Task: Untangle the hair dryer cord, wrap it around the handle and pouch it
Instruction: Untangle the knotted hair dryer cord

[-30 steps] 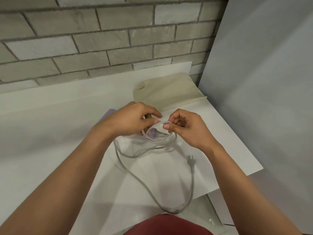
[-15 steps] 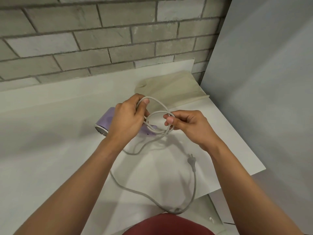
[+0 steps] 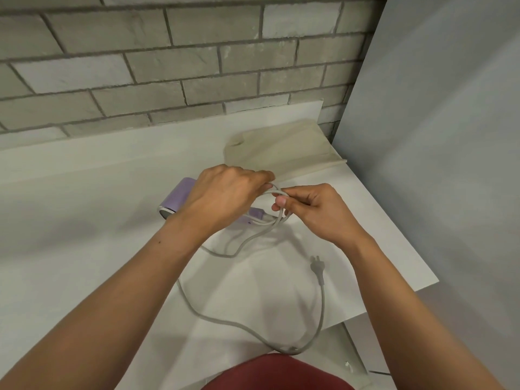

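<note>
The dryer point(image 3: 180, 199) lies under our left hand point(image 3: 225, 192), the pouch point(image 3: 284, 150) beyond our right hand point(image 3: 318, 211), the cord point(image 3: 219, 322) and plug point(image 3: 317, 266) nearer us.

Lighting is diffuse and moderately bright. Soft shadows lie on the table point(image 3: 84, 192) toward 6 o'clock. Brick wall point(image 3: 168, 66) courses bow at 12 o'clock; detail is slightly soft.

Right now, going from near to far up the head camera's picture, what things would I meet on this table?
Slack bend of the cord → plug → right hand → pouch → brick wall.
</note>
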The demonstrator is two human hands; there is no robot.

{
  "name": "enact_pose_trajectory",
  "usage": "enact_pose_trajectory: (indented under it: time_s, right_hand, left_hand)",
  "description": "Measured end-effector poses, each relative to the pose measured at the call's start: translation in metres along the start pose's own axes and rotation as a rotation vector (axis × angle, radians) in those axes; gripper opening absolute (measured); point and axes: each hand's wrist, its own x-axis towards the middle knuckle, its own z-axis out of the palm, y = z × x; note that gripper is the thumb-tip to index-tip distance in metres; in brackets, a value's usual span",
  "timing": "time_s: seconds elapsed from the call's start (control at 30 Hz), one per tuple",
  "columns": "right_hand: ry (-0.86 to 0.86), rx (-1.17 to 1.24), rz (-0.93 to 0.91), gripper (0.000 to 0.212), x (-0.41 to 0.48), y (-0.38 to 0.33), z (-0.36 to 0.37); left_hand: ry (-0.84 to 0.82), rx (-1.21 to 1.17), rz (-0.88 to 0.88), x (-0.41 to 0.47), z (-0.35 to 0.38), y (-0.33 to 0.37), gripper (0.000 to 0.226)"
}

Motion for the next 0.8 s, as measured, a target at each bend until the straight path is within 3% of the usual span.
enact_pose_trajectory:
  time_s: [0.1,0.27,0.7,0.8]
  right_hand:
    - [0.03,0.107,-0.015,0.016,-0.001,-0.003,0.004]
    - [0.012,0.234,0.01,0.015,-0.001,-0.003,0.012]
    - [-0.022,0.405,0.024,0.016,-0.002,-0.007,0.025]
    - [-0.024,0.362,0.009,0.014,-0.002,-0.008,0.024]
  left_hand:
    - [0.169,-0.202,-0.152,-0.004,0.005,0.006,0.026]
    - [0.394,-0.896,-0.523,-0.004,0.004,0.012,0.021]
    - [0.169,-0.878,-0.523,-0.006,0.004,0.011,0.024]
    - [0.184,-0.612,-0.415,-0.006,-0.004,0.003,0.025]
